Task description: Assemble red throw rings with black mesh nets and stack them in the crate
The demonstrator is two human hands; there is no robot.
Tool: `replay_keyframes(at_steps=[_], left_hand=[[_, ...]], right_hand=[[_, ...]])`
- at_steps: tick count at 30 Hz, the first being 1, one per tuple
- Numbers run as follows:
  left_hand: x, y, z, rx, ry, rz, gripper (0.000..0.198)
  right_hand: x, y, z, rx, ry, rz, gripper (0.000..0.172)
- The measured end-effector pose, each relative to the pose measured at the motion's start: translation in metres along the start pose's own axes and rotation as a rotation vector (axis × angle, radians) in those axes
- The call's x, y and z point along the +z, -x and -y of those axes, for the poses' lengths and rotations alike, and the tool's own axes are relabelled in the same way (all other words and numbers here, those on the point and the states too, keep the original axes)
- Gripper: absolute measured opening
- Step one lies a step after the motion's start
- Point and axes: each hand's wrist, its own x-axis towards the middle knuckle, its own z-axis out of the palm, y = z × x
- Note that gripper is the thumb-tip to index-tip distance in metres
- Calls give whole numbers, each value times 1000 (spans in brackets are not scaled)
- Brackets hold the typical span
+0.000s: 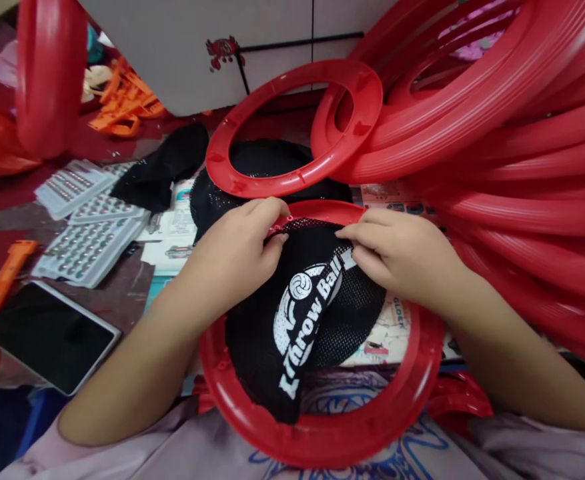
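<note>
A red plastic ring (322, 437) lies in front of me with a black mesh net (267, 347) printed "Throw Ball" draped across it. My left hand (237, 257) pinches the net's edge against the far rim of the ring, fingers closed. My right hand (397, 257) grips the net close beside it, fingers curled on the mesh. Both hands sit at the ring's far edge, a few centimetres apart.
A second red ring (232, 150) leans over a pile of black nets (267, 163). A big stack of red rings (512, 133) fills the right. On the left lie a tablet (47, 337), trays of small metal parts (89, 247) and orange plastic pieces (122, 100).
</note>
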Motion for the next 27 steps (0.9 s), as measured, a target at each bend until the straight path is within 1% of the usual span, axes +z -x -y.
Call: replay_keyframes(at_steps=[3, 5, 8, 9, 11, 14, 17, 22, 27], left_hand=[[-1, 2, -3, 11, -144, 25, 24], [2, 2, -4, 90, -168, 11, 27], [9, 0, -1, 265, -75, -33, 29], [12, -1, 0, 311, -38, -29, 29], [16, -4, 3, 360, -9, 4, 29], [19, -9, 4, 361, -23, 62, 32], [18, -10, 3, 339, 2, 100, 35], [16, -9, 3, 322, 7, 113, 37], [15, -10, 4, 329, 56, 132, 35]], right_hand=[[4, -2, -4, -36, -33, -43, 32], [6, -3, -5, -46, -48, -48, 33], [6, -4, -6, -32, -36, -72, 33], [6, -4, -7, -27, -29, -75, 33], [6, -4, -9, -27, -14, -74, 33], [7, -6, -12, -40, 17, -71, 34], [10, -7, -14, -57, 70, -92, 35], [13, -8, -15, -89, 115, -109, 35], [13, -8, -16, -83, 123, -116, 34]])
